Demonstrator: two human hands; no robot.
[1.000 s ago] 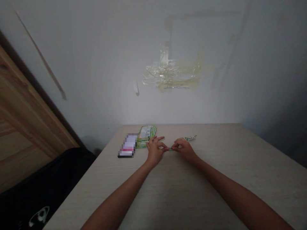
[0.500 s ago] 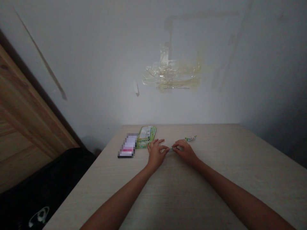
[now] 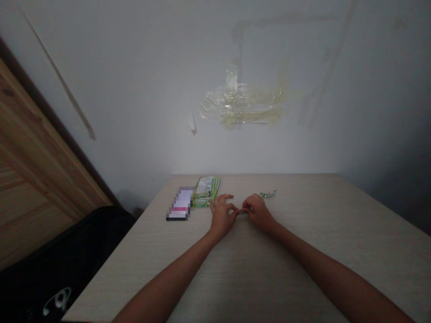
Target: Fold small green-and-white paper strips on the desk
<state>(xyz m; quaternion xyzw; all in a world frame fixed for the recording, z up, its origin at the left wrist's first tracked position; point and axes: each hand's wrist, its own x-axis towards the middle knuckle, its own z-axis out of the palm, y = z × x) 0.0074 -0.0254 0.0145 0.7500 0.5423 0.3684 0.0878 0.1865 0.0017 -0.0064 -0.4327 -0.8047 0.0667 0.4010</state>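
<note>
Between my fingertips is a small pale, folded-looking piece (image 3: 241,212), mostly hidden by the fingers; its kind is too small to make out. My left hand (image 3: 222,218) pinches its left end with thumb and forefinger, while the other fingers stay raised and spread. At the right end, my right hand (image 3: 258,212) closes its thumb and fingertips on the same piece. Just beyond my right hand lies a crumpled or folded green-and-white printed piece (image 3: 268,194). Green printed packets (image 3: 208,185) are stacked behind my left hand.
A phone (image 3: 181,204) with a blurred-out screen lies left of the packets. The pale wooden table (image 3: 303,260) meets a wall (image 3: 151,89) with clear tape (image 3: 242,105) stuck on it. On the left are a black bag-like item (image 3: 84,251) and a wooden panel (image 3: 37,134).
My fingertips have drawn a little closer together, and less of the small piece shows between them. The view has shifted slightly; the packets, phone and printed piece stay in place.
</note>
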